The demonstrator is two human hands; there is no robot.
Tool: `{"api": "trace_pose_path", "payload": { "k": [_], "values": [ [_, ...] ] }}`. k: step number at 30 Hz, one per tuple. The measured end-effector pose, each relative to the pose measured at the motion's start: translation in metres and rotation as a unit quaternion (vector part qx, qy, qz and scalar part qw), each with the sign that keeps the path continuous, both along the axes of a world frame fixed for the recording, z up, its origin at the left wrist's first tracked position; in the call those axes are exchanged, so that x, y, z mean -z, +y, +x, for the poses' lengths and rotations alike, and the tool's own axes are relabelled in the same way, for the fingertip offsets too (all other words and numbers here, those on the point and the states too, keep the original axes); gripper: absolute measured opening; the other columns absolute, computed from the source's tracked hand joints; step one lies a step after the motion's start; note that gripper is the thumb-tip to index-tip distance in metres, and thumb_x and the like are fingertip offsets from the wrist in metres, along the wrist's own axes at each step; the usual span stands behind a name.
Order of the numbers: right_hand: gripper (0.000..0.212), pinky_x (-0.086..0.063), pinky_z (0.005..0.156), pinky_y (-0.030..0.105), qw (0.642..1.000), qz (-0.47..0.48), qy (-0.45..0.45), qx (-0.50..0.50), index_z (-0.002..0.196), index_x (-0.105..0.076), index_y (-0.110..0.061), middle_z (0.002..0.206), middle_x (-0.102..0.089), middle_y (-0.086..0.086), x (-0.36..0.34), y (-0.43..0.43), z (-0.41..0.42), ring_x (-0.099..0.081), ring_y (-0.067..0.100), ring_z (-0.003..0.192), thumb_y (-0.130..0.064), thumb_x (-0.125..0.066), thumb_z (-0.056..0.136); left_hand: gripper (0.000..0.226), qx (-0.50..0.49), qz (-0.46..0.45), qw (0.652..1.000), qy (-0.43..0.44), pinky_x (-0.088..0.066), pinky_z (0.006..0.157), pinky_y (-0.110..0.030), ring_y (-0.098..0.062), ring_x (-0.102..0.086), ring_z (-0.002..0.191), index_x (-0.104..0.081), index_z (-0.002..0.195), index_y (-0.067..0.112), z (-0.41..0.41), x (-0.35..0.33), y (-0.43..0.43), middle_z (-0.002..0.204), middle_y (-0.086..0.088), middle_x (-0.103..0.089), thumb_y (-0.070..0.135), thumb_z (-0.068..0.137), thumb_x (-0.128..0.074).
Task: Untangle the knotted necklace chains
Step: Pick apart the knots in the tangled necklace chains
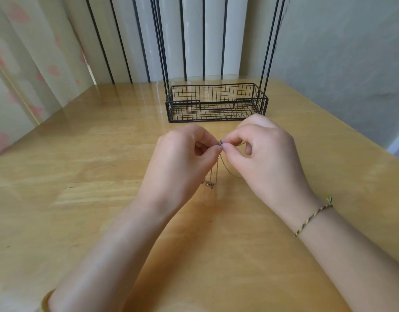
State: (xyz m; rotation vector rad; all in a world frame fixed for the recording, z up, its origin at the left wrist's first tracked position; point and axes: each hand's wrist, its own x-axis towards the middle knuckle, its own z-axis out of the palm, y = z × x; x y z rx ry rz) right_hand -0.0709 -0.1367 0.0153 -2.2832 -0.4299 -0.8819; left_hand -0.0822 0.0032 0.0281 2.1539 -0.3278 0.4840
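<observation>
Pinching knot [220, 143], left hand [182, 158], right hand [264, 152].

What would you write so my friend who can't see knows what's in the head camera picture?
A left hand and a right hand pinch a knot in necklace chains over a table, loose lengths hanging down. Behind stands a black wire basket; a braided bracelet circles the right wrist.

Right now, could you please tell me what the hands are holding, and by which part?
The left hand and the right hand both pinch the necklace chains at the knot, between thumb and fingertip; the rest hangs below.
</observation>
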Motion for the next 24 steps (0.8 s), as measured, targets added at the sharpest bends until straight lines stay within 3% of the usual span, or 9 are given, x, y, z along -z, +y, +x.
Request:
{"api": "trace_pose_path", "payload": {
  "k": [5,10,19,24],
  "values": [
    [0.010,-0.040,0.058,0.026,0.998,-0.044,-0.028,0.027,0.069,-0.067,-0.015,0.077,-0.057,-0.003,0.0005,0.0021,-0.0014,-0.047,0.015,0.073,-0.020,-0.060,0.075,0.010,0.002,0.021,1.000,-0.010,-0.042,0.055,-0.008,0.003,-0.058,0.059,-0.066,0.076,0.021,0.0003,0.0002,-0.0010,0.059,0.014,-0.059,0.014,0.082,-0.066],
    [0.010,-0.050,0.059,0.038,0.999,-0.025,-0.034,0.019,0.074,-0.069,-0.014,0.079,-0.059,-0.001,0.0021,0.0041,-0.0005,-0.055,0.021,0.077,-0.018,-0.060,0.075,0.009,0.010,0.030,0.999,-0.016,-0.040,0.056,-0.006,0.003,-0.058,0.061,-0.067,0.080,0.020,0.0010,-0.0009,0.0001,0.061,0.016,-0.058,0.013,0.084,-0.064],
    [0.009,-0.038,0.055,0.027,0.999,0.001,0.013,0.048,0.062,-0.058,-0.023,0.074,-0.050,-0.009,0.0005,0.0012,-0.0013,-0.040,0.010,0.065,-0.020,-0.064,0.068,0.010,0.039,0.017,0.999,0.007,-0.044,0.057,-0.011,0.001,-0.057,0.059,-0.066,0.079,0.018,-0.0004,-0.0002,-0.0038,0.064,0.012,-0.061,0.008,0.081,-0.065],
    [0.015,-0.045,0.058,0.033,0.997,0.047,0.054,0.035,0.058,-0.053,-0.024,0.070,-0.048,-0.010,-0.0059,0.0014,-0.0024,-0.043,0.009,0.060,-0.019,-0.065,0.066,0.008,0.050,-0.015,0.998,0.019,-0.049,0.060,-0.022,-0.006,-0.059,0.063,-0.066,0.079,0.015,-0.0007,-0.0029,-0.0034,0.068,0.008,-0.064,0.008,0.082,-0.064]
  ]
}}
